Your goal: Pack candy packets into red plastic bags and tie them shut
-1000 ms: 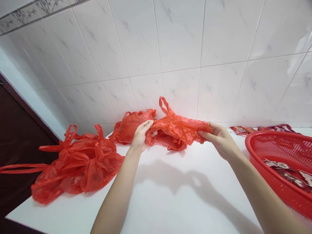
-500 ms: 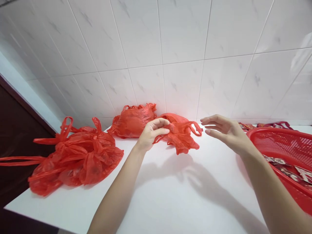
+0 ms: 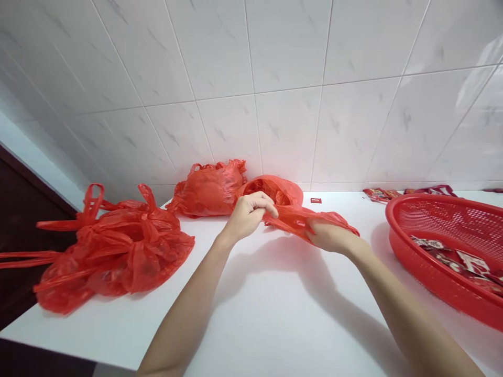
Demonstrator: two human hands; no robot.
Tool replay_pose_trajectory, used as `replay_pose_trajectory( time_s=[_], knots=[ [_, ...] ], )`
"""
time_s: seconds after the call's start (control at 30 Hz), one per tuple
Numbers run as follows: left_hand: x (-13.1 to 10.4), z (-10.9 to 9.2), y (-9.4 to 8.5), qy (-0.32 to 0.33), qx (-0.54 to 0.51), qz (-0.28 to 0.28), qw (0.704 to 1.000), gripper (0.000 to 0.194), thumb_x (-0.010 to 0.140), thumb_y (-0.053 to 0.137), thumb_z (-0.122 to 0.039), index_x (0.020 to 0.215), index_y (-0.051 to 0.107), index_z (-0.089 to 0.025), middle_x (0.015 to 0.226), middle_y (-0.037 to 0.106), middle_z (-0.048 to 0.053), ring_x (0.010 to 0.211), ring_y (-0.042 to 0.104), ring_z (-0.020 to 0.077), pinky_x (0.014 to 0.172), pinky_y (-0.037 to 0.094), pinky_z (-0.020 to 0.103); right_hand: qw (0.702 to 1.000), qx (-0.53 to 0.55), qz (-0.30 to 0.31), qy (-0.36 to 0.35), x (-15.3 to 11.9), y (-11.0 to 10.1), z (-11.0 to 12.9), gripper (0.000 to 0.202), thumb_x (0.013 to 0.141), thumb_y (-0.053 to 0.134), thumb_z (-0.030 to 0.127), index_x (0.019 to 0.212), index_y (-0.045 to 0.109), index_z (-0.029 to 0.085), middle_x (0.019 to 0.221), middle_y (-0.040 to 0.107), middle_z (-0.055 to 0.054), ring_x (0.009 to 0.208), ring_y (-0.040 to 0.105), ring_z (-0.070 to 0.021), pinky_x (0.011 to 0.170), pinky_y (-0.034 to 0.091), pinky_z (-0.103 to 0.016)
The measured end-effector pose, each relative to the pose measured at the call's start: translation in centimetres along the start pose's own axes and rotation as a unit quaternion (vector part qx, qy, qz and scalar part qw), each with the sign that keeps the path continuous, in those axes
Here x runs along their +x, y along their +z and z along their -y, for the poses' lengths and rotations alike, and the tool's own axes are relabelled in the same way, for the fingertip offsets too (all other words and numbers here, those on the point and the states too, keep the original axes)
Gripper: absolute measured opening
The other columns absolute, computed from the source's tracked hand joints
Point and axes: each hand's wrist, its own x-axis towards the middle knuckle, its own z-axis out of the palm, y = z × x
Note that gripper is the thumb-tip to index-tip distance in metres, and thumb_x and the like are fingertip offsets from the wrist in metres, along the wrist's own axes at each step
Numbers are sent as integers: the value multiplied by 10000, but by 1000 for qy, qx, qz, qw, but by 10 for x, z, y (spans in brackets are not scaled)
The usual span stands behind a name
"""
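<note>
A thin red plastic bag [image 3: 293,219] is stretched between my two hands above the white table. My left hand [image 3: 253,212] pinches one end of it between thumb and fingers. My right hand [image 3: 328,234] reaches inside the bag from the right; its fingers are hidden by the red film, so their pose is unclear. Just behind my hands, another red bag [image 3: 288,189] lies against the wall with its mouth open. To its left rests a filled red bag [image 3: 212,191].
Several knotted red bags [image 3: 137,251] are heaped on the left of the white table [image 3: 251,324]. A red plastic basket [image 3: 424,209] with small packets [image 3: 471,262] stands at the right. Packets [image 3: 381,195] and a small red piece [image 3: 316,200] lie by the tiled wall.
My right hand, apart from the bag before, has moved left and into it. The bag is now spread out to the right. The view has shifted slightly to the right.
</note>
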Motion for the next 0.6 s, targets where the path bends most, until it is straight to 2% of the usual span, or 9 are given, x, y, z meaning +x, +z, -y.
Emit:
replay_pose_trajectory(
  time_s=[0.07, 0.17, 0.27, 0.33, 0.4, 0.47, 0.5, 0.53, 0.6],
  knots=[
    [0, 1, -1, -8, 158, -16, 987, 392, 725, 409, -53, 641, 757, -214, 856, 684, 38, 786, 616, 172, 773, 500, 319, 1000, -11, 11, 23, -2, -3, -4, 43, 837, 602, 311, 841, 594, 269, 720, 492, -26, 672, 525, -205, 542, 339, -291],
    [-1, 1, -4, -73, 334, -5, 940, 477, 777, 404, -35, 919, 809, -243, 999, 687, 65, 942, 648, 235, 940, 479, 426, 998, -26, 37, 53, -5, -6, -3, 196, 736, 669, 245, 916, 609, 295, 770, 503, -25, 746, 560, -229, 544, 362, -286],
    [-3, 1, -13, -150, 411, 25, 899, 562, 792, 471, -63, 1276, 695, -240, 1143, 646, 135, 1173, 595, 326, 1047, 408, 553, 995, -24, 57, 82, -8, -8, -1, 447, 708, 672, 196, 1133, 588, 301, 867, 557, -39, 853, 595, -245, 573, 410, -280],
    [-6, -1, -18, -156, 409, 41, 898, 595, 783, 526, -93, 1342, 646, -259, 1274, 594, 159, 1307, 506, 367, 1074, 377, 600, 992, -26, 84, 90, -10, -10, 0, 643, 727, 674, 203, 1340, 497, 288, 889, 595, -51, 851, 615, -252, 590, 430, -292],
    [-11, -8, -19, -82, 368, 25, 926, 534, 805, 546, -137, 1301, 670, -292, 1426, 512, 131, 1399, 415, 364, 1120, 340, 601, 989, -31, 115, 85, -12, -12, 1, 848, 752, 680, 230, 1517, 315, 256, 852, 621, -51, 793, 630, -260, 580, 432, -308],
    [-18, -20, -11, 46, 293, -6, 955, 415, 853, 527, -180, 1203, 720, -289, 1458, 501, 83, 1387, 433, 308, 1137, 366, 516, 988, -36, 134, 69, -13, -13, 4, 987, 767, 690, 264, 1591, 149, 221, 854, 645, -60, 779, 642, -274, 571, 433, -316],
    [-21, -25, -4, 104, 252, -7, 962, 366, 876, 501, -186, 1137, 742, -273, 1404, 552, 69, 1326, 494, 269, 1105, 414, 448, 988, -37, 138, 56, -14, -13, 5, 999, 767, 697, 275, 1596, 143, 218, 887, 657, -72, 806, 649, -283, 573, 437, -316],
    [-24, -29, 6, 142, 218, 19, 965, 347, 889, 470, -174, 1068, 755, -257, 1308, 617, 59, 1230, 563, 231, 1036, 470, 381, 988, -37, 145, 40, -14, -13, 6, 957, 764, 701, 274, 1582, 206, 222, 930, 668, -82, 846, 655, -291, 586, 444, -316],
    [-27, -31, 27, 148, 202, 132, 959, 352, 883, 426, -124, 944, 755, -233, 1070, 704, 42, 999, 649, 187, 850, 525, 302, 986, -34, 165, 9, -16, -13, 8, 746, 761, 699, 263, 1462, 447, 224, 965, 686, -82, 894, 662, -295, 612, 455, -317]
  ],
)
